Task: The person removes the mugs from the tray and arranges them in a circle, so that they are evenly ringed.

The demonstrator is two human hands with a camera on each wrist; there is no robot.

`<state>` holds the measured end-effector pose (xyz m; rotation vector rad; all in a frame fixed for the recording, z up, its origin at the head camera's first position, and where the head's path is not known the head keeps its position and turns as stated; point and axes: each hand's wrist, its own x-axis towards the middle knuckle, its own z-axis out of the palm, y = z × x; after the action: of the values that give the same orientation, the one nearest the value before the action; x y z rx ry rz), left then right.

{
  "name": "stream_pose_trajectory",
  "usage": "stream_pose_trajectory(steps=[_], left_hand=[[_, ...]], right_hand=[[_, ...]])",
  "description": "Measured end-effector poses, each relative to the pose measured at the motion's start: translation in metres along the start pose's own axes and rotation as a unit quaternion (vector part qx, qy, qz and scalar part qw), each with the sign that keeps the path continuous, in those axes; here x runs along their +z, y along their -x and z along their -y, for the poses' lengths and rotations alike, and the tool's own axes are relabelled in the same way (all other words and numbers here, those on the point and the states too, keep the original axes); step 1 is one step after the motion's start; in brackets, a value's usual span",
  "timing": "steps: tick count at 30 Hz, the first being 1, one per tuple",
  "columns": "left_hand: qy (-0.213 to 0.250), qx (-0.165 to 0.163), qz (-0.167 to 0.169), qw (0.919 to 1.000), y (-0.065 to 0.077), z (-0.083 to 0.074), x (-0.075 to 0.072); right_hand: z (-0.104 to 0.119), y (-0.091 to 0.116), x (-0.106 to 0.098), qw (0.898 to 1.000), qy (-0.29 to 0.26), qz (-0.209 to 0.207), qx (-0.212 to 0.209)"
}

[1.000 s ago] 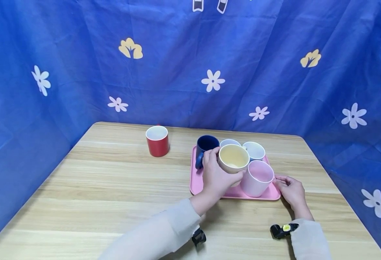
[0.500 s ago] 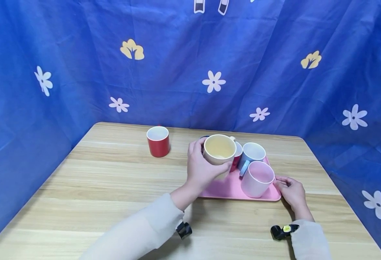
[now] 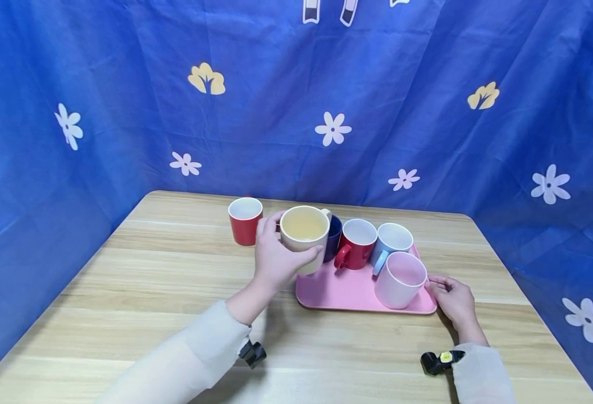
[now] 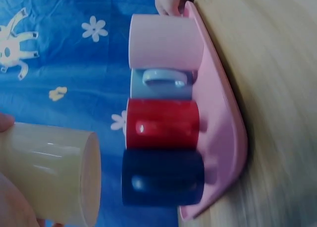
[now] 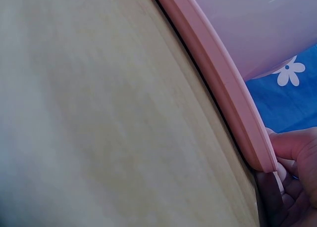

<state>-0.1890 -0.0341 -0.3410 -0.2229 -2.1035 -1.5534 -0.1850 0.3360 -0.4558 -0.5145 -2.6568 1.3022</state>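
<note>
My left hand grips a cream mug round its side, raised over the left end of the pink tray; its handle points to the far right. On the tray's back row stand a navy mug, partly hidden by the cream one in the head view, a red mug and a light blue mug. A pale pink mug is at the front right. My right hand pinches the tray's right edge, thumb at the rim and fingers under it.
A second red mug stands on the wooden table, left of the tray. Blue patterned cloth hangs behind and at both sides. Small black cameras sit at both wrists.
My left hand has carried the cream mug leftward across the tray, from beside the pink mug to the navy mug's left front. The right hand has stayed at the tray's edge.
</note>
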Motion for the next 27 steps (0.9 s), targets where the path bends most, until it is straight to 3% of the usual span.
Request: stream_pose_trajectory(steps=[11, 27], left_hand=[[-0.051, -0.018, -0.016, 0.9984, -0.003, 0.025, -0.039], [-0.097, -0.087, -0.028, 0.9911, 0.013, 0.06, -0.088]], right_hand=[[0.002, 0.0, 0.001, 1.0, -0.009, 0.0, 0.0], [-0.001, -0.002, 0.001, 1.0, -0.012, -0.005, -0.013]])
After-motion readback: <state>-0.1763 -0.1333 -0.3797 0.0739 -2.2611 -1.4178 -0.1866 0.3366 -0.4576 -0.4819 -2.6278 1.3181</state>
